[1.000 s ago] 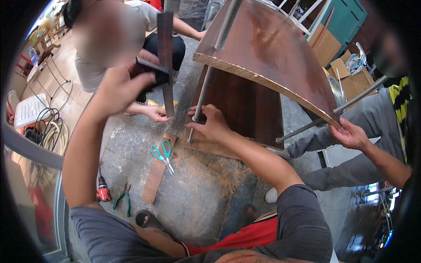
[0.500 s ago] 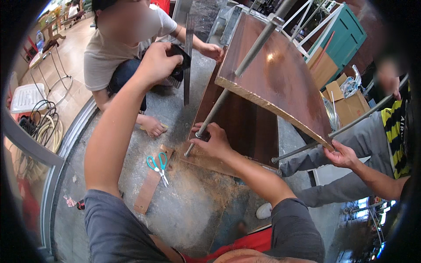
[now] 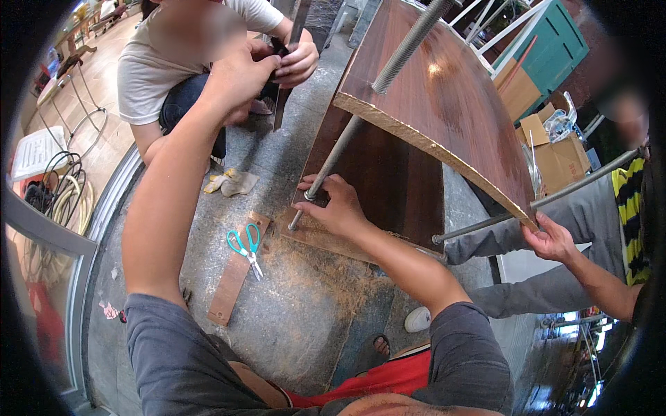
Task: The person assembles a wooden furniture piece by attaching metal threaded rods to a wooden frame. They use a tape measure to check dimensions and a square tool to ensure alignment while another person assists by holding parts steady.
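My left hand is raised and closed on a small black object, whose kind I cannot make out. A person's hand meets it there, beside an upright flat metal bar. My right hand has its fingers curled round a threaded rod, by a nut near the rod's lower end. That rod passes through a tilted brown wooden board with a raw edge. Below lies a second brown board, partly hidden by the upper one.
Scissors with turquoise handles lie across a wooden strip, amid sawdust. Work gloves rest on the floor near the crouching person. At right, another person's hand supports the upper board's corner near a second rod. Cables lie far left.
The crouching person's hand has left the board and come to the black object at my left hand. Gloves now lie on the floor. My right hand stays at the rod.
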`<action>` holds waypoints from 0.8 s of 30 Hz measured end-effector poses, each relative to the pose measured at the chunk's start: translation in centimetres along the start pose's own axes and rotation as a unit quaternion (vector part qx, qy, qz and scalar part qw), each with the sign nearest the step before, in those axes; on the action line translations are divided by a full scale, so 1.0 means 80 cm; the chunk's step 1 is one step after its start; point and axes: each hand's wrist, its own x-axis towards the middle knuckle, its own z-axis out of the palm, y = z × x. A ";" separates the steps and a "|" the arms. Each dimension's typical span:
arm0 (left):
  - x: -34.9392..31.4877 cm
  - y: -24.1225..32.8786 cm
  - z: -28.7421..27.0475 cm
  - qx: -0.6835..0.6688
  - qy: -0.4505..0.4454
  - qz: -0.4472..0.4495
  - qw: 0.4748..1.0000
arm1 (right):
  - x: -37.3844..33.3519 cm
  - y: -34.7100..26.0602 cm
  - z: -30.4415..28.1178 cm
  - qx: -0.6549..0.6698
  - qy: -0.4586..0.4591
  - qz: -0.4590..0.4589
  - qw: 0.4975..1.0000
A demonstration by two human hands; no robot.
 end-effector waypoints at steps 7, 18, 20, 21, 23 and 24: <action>-0.039 0.065 0.024 -0.108 0.086 0.231 0.963 | -0.003 0.001 -0.009 0.014 0.008 0.015 1.000; -0.070 0.104 0.001 -0.080 -0.037 0.432 0.898 | -0.003 0.005 0.002 0.010 0.031 -0.016 0.999; -0.066 0.112 -0.010 -0.071 -0.006 0.482 0.873 | -0.002 -0.005 0.006 -0.001 0.035 -0.020 0.999; -0.063 0.114 -0.010 -0.076 0.009 0.502 0.861 | -0.004 -0.008 0.004 -0.012 0.030 -0.015 0.999; -0.066 0.112 -0.009 -0.094 0.010 0.507 0.857 | -0.004 -0.012 0.000 -0.033 0.025 -0.007 0.999; -0.068 0.110 -0.010 -0.103 0.002 0.503 0.858 | -0.004 -0.010 -0.001 -0.039 0.020 -0.004 0.999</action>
